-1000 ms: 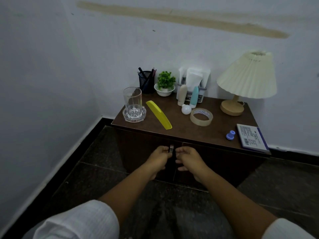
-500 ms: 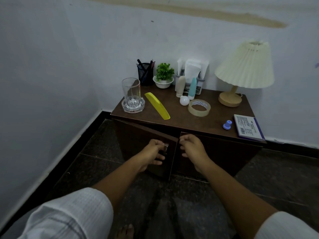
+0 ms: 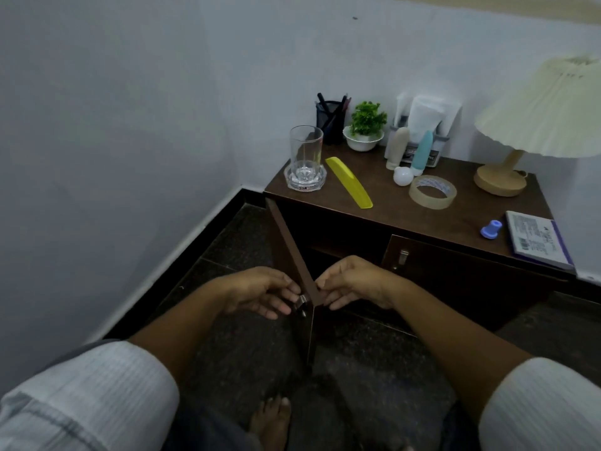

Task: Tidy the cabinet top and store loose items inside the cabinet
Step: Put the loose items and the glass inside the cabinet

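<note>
A low dark-brown cabinet [image 3: 419,219] stands against the wall. Its left door [image 3: 292,255] is swung wide open toward me. My left hand [image 3: 260,292] grips the metal handle on that door's outer face. My right hand [image 3: 354,281] pinches the door's free edge from the inner side. The right door [image 3: 455,275] is closed, its handle bare. On top lie a yellow comb [image 3: 349,182], a tape roll [image 3: 432,191], a white ball [image 3: 403,175], a small blue cap [image 3: 491,228] and a booklet [image 3: 536,240]. The cabinet's inside is dark.
A glass [image 3: 305,154] stands in a clear dish at the top's left corner. Behind are a pen holder [image 3: 331,122], a small potted plant [image 3: 366,128], a rack of tubes [image 3: 419,135] and a lamp [image 3: 533,125]. A wall stands close on the left. My bare foot [image 3: 270,418] is below.
The left door has swung from barely ajar to wide open. My left hand stayed on its handle and my right hand moved onto its edge. The view shifted left.
</note>
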Tool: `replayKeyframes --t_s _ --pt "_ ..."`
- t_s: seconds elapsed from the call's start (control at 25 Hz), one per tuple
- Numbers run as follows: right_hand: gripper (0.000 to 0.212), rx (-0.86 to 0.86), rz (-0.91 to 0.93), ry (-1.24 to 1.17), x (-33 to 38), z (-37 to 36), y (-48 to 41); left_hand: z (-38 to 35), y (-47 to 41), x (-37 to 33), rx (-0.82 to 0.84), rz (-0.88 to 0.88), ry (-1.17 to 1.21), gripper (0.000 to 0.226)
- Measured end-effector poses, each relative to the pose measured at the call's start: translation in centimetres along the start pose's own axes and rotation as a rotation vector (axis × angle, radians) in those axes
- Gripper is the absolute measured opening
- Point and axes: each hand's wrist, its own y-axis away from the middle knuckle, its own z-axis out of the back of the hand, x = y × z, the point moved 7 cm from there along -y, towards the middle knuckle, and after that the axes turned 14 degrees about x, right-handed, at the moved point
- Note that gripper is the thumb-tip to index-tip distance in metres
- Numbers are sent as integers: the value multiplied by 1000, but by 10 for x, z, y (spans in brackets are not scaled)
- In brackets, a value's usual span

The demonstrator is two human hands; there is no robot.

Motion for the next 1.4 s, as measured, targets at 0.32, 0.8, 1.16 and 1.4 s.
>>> replayKeyframes --t_s 0.32,0.8,1.16,1.4 --pt "37 267 90 -38 24 -86 -57 65 85 18 -272 -10 108 22" --pt "72 260 188 45 56 -157 -109 119 130 35 -715 -89 69 23" --pt "64 139 219 36 58 -129 -102 92 131 -30 -959 -385 -365 26" --pt "26 -330 102 -194 14 -21 -42 21 37 -76 -493 -443 -104 25"
